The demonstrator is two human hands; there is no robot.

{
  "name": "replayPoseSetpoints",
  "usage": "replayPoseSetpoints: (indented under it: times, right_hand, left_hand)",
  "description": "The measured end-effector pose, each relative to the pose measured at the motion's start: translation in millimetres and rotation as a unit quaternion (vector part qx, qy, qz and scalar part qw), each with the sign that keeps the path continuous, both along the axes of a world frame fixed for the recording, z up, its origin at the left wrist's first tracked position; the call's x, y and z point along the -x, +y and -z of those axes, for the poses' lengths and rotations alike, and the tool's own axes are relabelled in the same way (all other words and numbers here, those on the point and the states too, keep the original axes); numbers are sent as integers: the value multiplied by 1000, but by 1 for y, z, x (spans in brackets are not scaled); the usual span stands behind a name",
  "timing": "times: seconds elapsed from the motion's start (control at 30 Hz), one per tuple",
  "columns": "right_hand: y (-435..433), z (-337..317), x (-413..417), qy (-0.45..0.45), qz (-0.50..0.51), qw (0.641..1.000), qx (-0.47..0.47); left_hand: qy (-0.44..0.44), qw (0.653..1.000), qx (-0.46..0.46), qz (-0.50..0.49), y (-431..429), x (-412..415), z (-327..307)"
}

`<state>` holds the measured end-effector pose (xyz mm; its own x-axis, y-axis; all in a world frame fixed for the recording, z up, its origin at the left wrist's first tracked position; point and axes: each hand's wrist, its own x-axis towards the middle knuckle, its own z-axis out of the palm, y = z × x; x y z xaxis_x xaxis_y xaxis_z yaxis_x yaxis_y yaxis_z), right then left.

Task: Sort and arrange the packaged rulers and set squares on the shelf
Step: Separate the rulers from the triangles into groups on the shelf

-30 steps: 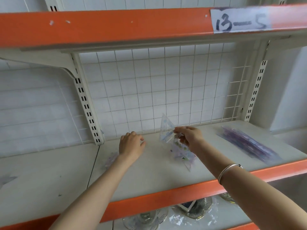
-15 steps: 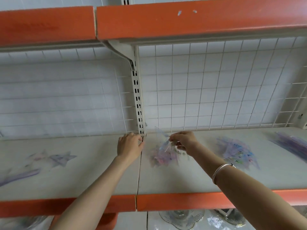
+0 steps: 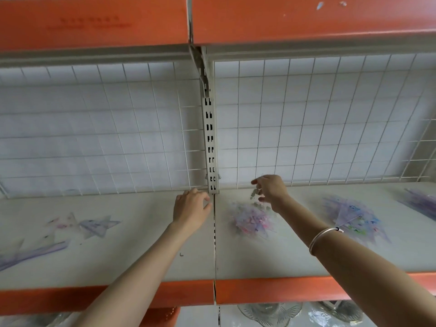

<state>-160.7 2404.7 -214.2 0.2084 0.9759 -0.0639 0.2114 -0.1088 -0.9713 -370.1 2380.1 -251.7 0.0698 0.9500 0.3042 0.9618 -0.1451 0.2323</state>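
- Grey shelf (image 3: 141,256), wire grid (image 3: 94,138) behind.
- Scattered set squares (image 3: 96,226) at nine o'clock.
- My left hand (image 3: 192,210), loosely curled, holds nothing.
- My right hand (image 3: 271,191) hovers over the set-square pile (image 3: 251,220) at its seven o'clock; I cannot tell whether its fingers (image 3: 256,182) are gripping anything.

The shelf (image 3: 141,263) bears five heaps of packets: two of rulers, the far-left ruler bundle (image 3: 30,253) and the far-right ruler bundle (image 3: 422,204), and three of set squares, the left heap (image 3: 94,226), the middle heap (image 3: 252,220) and the right heap (image 3: 354,218). There are two hands, the left hand (image 3: 191,208) and the right hand (image 3: 271,190), one bracelet (image 3: 323,237), one slotted upright (image 3: 210,142), two wire panels (image 3: 94,138), and perhaps three glass dishes (image 3: 269,312) below, blurred.
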Motion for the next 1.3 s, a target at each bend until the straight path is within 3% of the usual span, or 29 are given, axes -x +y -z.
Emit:
replayPoseSetpoints:
  times: [0.13, 0.27, 0.4, 0.53, 0.7, 0.93, 1.3]
  right_hand:
    - [-3, -1, 2, 17, -6, 993, -114]
    - [-7, 3, 7, -141, -59, 968, -197]
    - [-13, 14, 9, -304, -173, 920, -178]
    - [-25, 28, 14, -387, -242, 879, -136]
    - [-36, 32, 21, -403, -223, 880, -111]
    - [-44, 27, 50, -382, -136, 901, -157]
    - [-37, 24, 137, -393, -275, 855, -196]
  left_hand:
    - [5, 1000, 8, 6, 1, -2, 4]
    - [5, 1000, 13, 11, 2, 3, 7]
    - [3, 1000, 14, 17, 2, 12, 8]
    - [7, 1000, 16, 23, -1, 24, 10]
    - [-2, 999, 12, 39, -11, 39, 11]
    - [2, 999, 12, 36, -28, 72, 11]
    - [-12, 997, 17, -76, -53, 151, 3]
